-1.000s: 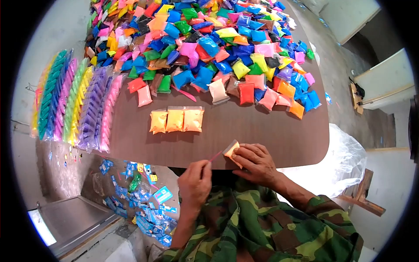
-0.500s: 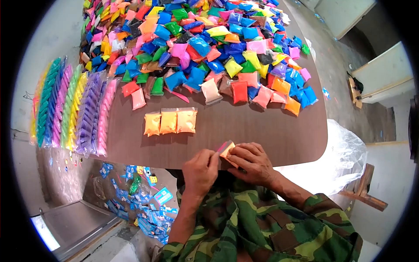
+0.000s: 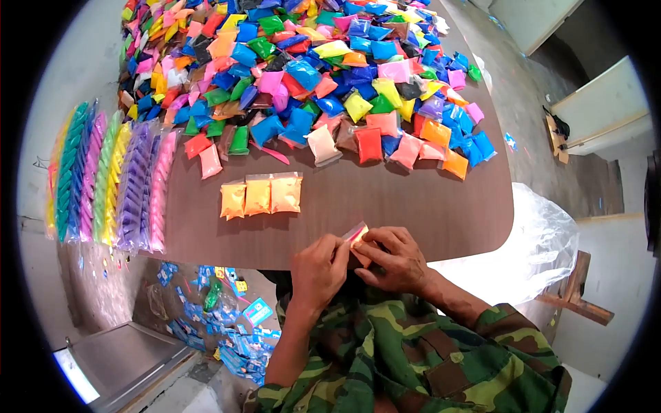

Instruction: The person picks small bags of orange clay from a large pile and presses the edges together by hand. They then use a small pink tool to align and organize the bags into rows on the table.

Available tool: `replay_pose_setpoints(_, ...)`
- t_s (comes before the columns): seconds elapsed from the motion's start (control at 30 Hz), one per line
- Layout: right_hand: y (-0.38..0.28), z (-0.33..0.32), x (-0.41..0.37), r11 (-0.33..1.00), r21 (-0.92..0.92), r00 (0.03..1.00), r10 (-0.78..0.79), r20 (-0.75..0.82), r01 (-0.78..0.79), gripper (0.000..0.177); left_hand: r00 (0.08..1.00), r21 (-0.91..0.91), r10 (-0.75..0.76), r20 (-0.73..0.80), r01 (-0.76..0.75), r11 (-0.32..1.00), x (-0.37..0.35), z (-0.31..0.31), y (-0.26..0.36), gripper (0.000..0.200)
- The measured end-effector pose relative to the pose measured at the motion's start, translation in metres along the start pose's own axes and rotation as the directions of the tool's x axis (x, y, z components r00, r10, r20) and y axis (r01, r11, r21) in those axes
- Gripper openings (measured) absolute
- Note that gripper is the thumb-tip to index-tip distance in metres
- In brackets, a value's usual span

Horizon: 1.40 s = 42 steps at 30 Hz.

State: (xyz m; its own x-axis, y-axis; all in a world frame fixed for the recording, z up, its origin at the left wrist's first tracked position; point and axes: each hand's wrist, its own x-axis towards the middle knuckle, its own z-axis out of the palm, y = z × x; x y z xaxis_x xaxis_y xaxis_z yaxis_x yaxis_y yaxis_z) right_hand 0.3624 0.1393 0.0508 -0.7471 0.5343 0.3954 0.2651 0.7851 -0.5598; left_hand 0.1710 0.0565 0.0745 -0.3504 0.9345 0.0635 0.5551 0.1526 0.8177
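Observation:
A small clear packet point(image 3: 357, 235) with orange contents and a pinkish strip along its top is held between my two hands at the table's near edge. My left hand point(image 3: 318, 270) pinches its left side with thumb and forefinger. My right hand point(image 3: 394, 260) grips it from the right, its fingers covering most of the packet. Beyond my left hand, three orange packets point(image 3: 259, 195) lie side by side on the brown table point(image 3: 406, 206).
A big heap of coloured packets point(image 3: 303, 72) covers the table's far part. Long twisted packs point(image 3: 138, 186) stand in a row at the left edge. Blue-and-white wrappers point(image 3: 241, 344) litter the floor; clear plastic sheeting point(image 3: 540, 241) and a wooden piece point(image 3: 577, 296) are at the right.
The view has shifted slightly, moving the heap and the three packets a little left in the picture. My fingers have shifted slightly on the packet, which both hands still hold.

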Motion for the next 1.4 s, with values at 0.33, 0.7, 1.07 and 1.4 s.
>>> replay_pose_setpoints(0.33, 0.010, 0.008, -0.005, 1.000, 0.026, 0.999, -0.015, -0.052, 0.016, 0.030, 0.994, 0.048, -0.082, -0.076, 0.086, 0.995, -0.014, -0.003, -0.011, 0.015)
replay_pose_setpoints(0.7, 0.005, 0.005, 0.001, 1.000, 0.005, 0.995, -0.006, -0.096, 0.007, 0.027, 0.990, 0.112, -0.036, -0.135, 0.051, 0.992, -0.015, -0.001, -0.015, 0.016)
replay_pose_setpoints(1.07, 0.005, 0.009, -0.002, 0.998, -0.009, 0.993, 0.062, -0.105, -0.063, 0.026, 0.987, 0.121, -0.048, -0.150, 0.066, 0.990, -0.019, 0.005, -0.021, 0.015)
replay_pose_setpoints(1.4, 0.005, 0.009, 0.002, 0.999, -0.034, 0.992, 0.006, -0.127, -0.010, 0.024, 0.990, 0.113, -0.063, -0.128, 0.078, 0.991, -0.045, 0.008, -0.023, 0.015)
